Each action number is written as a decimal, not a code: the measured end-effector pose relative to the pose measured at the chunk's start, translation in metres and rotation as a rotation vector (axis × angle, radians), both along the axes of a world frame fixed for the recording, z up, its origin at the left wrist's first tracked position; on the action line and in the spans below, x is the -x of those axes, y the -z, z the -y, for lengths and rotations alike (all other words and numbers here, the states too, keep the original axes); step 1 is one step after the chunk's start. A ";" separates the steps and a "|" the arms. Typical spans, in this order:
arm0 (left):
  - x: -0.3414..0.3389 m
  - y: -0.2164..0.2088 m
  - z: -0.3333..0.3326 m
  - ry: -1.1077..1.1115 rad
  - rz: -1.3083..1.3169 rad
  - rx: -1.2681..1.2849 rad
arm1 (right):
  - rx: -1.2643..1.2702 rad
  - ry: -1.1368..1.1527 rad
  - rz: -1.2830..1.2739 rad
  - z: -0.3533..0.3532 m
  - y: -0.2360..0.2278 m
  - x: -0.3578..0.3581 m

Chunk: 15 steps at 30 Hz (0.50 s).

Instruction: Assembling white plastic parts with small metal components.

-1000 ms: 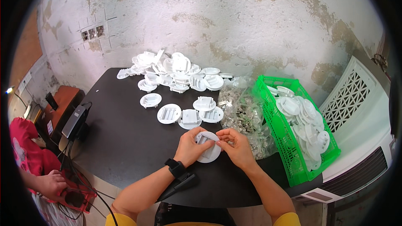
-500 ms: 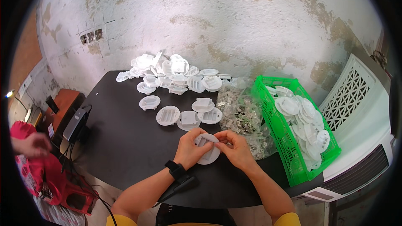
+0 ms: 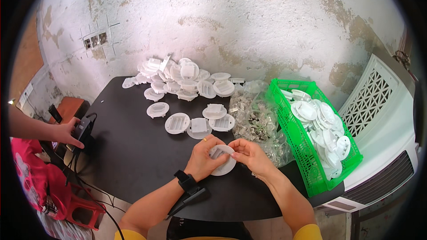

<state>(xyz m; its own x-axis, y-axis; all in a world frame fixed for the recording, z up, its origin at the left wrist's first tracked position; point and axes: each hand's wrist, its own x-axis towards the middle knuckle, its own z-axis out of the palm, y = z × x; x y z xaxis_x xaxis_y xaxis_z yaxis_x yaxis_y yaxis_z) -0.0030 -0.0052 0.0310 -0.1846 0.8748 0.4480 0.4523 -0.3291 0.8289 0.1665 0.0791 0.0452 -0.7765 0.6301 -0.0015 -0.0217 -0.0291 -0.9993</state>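
Above the table's near side, my left hand [image 3: 203, 158] holds a round white plastic battery holder [image 3: 226, 168] by its left side, thumb across its face. The holder is tilted, with slots showing in its middle. My right hand [image 3: 252, 156] is closed at the holder's upper right rim, thumb and fingertips pinched together; whether a small piece is also between them is hidden. Just beyond my hands lie several similar holders [image 3: 177, 123], some with their slots up. A clear plastic bag [image 3: 255, 113] of small metal pieces lies beyond my right hand.
A heap of white holders [image 3: 187, 73] sits at the far side of the dark table [image 3: 120, 151]. On the right, a green basket [image 3: 304, 169] contains more. A white slatted appliance [image 3: 373, 142] stands beyond it. At left, another person's hand [image 3: 69, 133] touches a black device [image 3: 83, 132] with cables.
The other person's hand has moved up and right onto the black device. My hands stay at the same holder, with only a slight shift to the right.
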 end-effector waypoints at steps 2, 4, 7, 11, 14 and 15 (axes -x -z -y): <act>-0.001 -0.002 0.000 -0.005 -0.006 0.003 | 0.040 -0.034 0.029 -0.003 0.002 -0.001; 0.000 0.001 -0.001 -0.013 -0.013 0.008 | 0.067 -0.024 0.009 -0.004 0.004 0.002; 0.002 0.004 -0.003 -0.024 0.054 0.025 | 0.132 0.015 -0.037 -0.003 0.006 0.005; 0.004 0.007 -0.006 -0.005 0.373 0.163 | 0.205 0.060 -0.129 -0.002 0.008 0.006; 0.007 0.007 -0.007 0.002 0.555 0.212 | 0.216 0.064 -0.114 -0.003 0.006 0.006; 0.008 0.007 -0.007 -0.004 0.643 0.247 | 0.214 0.064 -0.114 -0.002 0.006 0.006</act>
<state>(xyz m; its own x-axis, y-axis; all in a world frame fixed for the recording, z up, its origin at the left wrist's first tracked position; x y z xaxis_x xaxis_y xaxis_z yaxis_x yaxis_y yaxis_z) -0.0107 0.0013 0.0244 -0.3502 0.9360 0.0357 -0.1537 -0.0951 0.9835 0.1606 0.0811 0.0395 -0.7381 0.6724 -0.0549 -0.1425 -0.2348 -0.9615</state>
